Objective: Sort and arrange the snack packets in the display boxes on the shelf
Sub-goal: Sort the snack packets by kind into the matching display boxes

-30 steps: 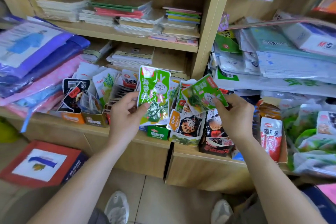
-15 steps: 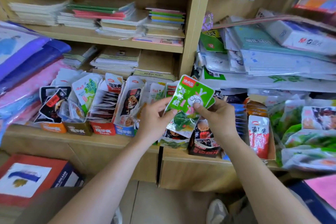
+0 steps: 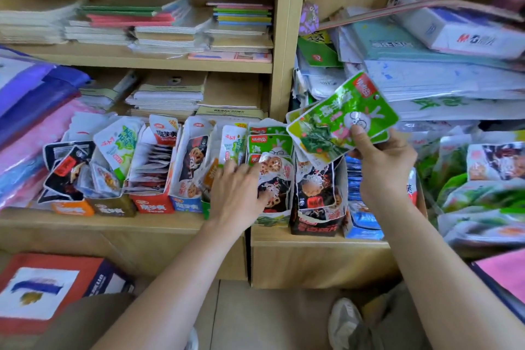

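Now that the left hand (image 3: 235, 190) has let go and dropped to the display boxes (image 3: 184, 203) on the shelf (image 3: 113, 226), its flat fingers press on the lotus packets (image 3: 274, 179), maybe to make room. Only the right hand (image 3: 383, 170) pinches the green packets (image 3: 341, 119), above the boxes on the right. Their long side slants from low left to high right, and the red-logo end points up and right.

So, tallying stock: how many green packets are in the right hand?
2 in the right hand: a front packet and a second packet behind it, only edges showing. More may be hidden.
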`<state>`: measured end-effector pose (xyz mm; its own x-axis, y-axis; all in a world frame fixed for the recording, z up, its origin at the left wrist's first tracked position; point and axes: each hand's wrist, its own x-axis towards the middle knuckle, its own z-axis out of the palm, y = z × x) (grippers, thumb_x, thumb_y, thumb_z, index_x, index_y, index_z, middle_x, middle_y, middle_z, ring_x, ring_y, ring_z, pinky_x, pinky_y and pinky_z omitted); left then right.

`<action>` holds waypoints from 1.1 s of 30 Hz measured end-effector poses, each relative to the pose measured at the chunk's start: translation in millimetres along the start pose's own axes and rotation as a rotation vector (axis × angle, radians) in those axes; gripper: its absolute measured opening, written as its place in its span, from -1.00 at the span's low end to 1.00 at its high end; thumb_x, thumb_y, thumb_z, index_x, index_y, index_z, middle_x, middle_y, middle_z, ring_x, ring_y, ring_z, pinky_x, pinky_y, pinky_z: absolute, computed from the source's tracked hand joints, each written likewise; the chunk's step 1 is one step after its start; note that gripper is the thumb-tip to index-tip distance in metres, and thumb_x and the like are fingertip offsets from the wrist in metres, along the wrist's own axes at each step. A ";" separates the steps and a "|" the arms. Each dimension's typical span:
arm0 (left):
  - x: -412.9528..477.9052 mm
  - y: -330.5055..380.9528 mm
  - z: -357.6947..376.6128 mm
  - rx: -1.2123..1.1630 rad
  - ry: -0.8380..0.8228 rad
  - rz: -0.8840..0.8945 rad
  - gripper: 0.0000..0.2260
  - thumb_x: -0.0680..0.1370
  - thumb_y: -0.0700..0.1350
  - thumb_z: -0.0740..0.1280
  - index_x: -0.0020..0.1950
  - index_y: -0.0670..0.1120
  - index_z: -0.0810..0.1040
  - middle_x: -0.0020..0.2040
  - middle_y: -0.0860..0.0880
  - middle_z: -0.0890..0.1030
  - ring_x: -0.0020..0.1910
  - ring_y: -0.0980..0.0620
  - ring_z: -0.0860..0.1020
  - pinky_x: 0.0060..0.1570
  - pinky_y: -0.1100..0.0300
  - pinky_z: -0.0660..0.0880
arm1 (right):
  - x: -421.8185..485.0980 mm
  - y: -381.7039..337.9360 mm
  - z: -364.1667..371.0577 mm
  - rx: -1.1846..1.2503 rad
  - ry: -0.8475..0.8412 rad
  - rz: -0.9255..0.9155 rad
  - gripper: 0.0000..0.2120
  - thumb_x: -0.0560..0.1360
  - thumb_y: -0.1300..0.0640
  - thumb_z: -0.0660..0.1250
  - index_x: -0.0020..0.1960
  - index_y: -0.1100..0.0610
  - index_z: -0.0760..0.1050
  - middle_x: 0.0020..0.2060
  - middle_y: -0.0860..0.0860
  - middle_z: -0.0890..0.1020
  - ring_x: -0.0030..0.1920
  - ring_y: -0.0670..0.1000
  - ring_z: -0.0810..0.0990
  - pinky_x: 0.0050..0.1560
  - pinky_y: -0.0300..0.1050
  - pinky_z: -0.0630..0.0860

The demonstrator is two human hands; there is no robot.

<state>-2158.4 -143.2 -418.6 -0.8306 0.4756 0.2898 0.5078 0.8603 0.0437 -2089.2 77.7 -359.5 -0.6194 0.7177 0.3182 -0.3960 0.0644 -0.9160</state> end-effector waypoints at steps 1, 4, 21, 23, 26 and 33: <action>1.4 0.2 0.0 -0.015 -0.005 -0.011 -0.34 0.54 0.30 0.32 0.51 -0.06 0.38 0.29 -0.04 0.61 0.28 -0.10 0.47 0.30 -0.01 0.41 | -0.4 0.7 0.4 0.000 0.000 0.005 -0.93 0.47 0.17 0.51 -0.13 0.14 0.62 -0.30 -0.03 0.69 -0.33 0.01 0.61 -0.21 0.00 0.58; 4.4 2.3 -3.8 -0.258 0.053 -0.106 -0.36 0.47 0.14 0.50 0.47 -0.08 0.45 0.18 -0.02 0.66 0.23 -0.08 0.54 0.26 0.04 0.46 | -3.1 0.8 2.8 0.006 0.001 0.013 -0.93 0.46 0.21 0.50 -0.10 0.18 0.63 -0.31 -0.07 0.70 -0.33 -0.04 0.61 -0.26 -0.11 0.57; -14.4 -61.3 -54.2 -1.038 0.514 -0.463 -0.85 0.45 -0.19 0.55 -0.06 0.02 0.67 -0.16 0.13 0.68 -0.14 0.22 0.66 -0.07 0.27 0.57 | -16.5 -3.5 14.5 -0.064 -0.159 -0.076 -0.97 0.48 0.18 0.49 -0.08 0.10 0.66 -0.23 -0.03 0.71 -0.34 -0.01 0.60 -0.31 -0.12 0.54; -18.9 -69.3 -56.4 -1.035 0.562 -0.462 -0.85 0.45 -0.21 0.55 -0.04 -0.02 0.67 -0.17 0.16 0.66 -0.18 0.30 0.63 -0.09 0.36 0.55 | -19.5 1.3 19.3 -0.194 -0.263 -0.124 -0.96 0.48 0.16 0.50 -0.07 0.06 0.68 -0.24 -0.09 0.72 -0.35 -0.06 0.61 -0.28 -0.09 0.56; -26.2 -79.3 -56.7 -1.049 0.559 -0.492 -0.83 0.45 -0.21 0.55 0.01 -0.07 0.69 -0.14 0.13 0.68 -0.16 0.26 0.64 -0.09 0.36 0.56 | -27.3 15.4 32.4 -0.585 -0.477 -0.219 -0.96 0.47 0.11 0.50 -0.13 0.07 0.68 -0.34 -0.17 0.66 -0.37 -0.08 0.59 -0.33 -0.20 0.48; -38.7 -87.6 -55.8 -1.177 0.535 -0.573 -0.78 0.46 -0.23 0.54 -0.12 0.10 0.66 -0.15 0.12 0.70 -0.12 0.15 0.67 -0.10 0.29 0.54 | -47.0 36.0 60.7 -0.932 -0.572 -0.193 -0.44 0.46 0.16 0.50 0.42 0.15 0.42 0.15 0.14 0.64 0.08 0.16 0.62 0.04 0.02 0.54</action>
<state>-2158.1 -247.2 -380.3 -0.9331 -0.2369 0.2704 0.2460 0.1277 0.9608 -2115.6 4.2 -392.6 -0.9191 0.2293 0.3205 -0.0031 0.8091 -0.5876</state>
